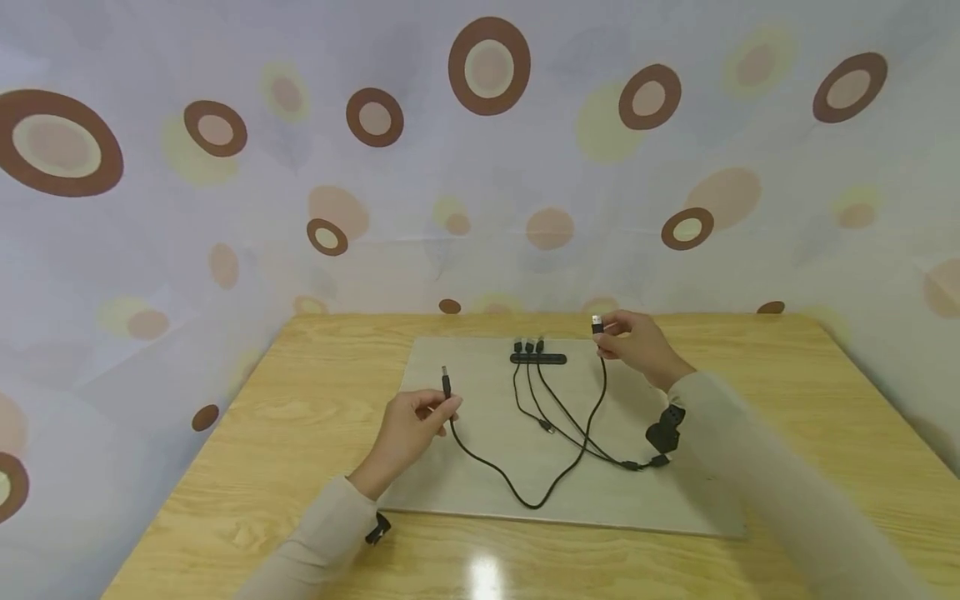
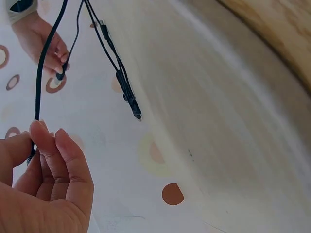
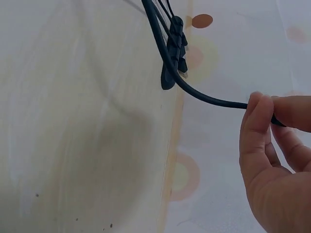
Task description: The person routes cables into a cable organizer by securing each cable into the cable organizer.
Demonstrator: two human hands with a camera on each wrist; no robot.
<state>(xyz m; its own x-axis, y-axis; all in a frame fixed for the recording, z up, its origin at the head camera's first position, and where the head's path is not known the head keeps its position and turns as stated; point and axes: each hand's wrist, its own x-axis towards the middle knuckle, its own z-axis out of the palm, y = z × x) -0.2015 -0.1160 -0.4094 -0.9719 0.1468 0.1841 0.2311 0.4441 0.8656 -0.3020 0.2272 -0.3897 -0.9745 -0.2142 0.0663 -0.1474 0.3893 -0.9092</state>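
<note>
Both hands hold one black USB cable [image 1: 587, 442] by its ends, and its middle sags in a loop over the pale board. My left hand [image 1: 408, 429] pinches the end with the slim plug [image 1: 446, 385], tip pointing up. Between thumb and fingers, my right hand [image 1: 636, 343] grips the other end just below its USB plug [image 1: 597, 325], also upright. A black cable holder [image 1: 553, 359] lies near the board's far edge, left of the right hand. Three thinner black cables are seated in its left part. In the right wrist view the cable [image 3: 214, 101] runs into the pinching fingers [image 3: 257, 114].
The pale board [image 1: 465, 492] lies on a wooden table [image 1: 247, 433]. Loose ends of the seated cables, with a connector [image 1: 658, 460] among them, rest on the board's right half near the right sleeve. A cloth [image 1: 420, 192] patterned with circles hangs behind the table.
</note>
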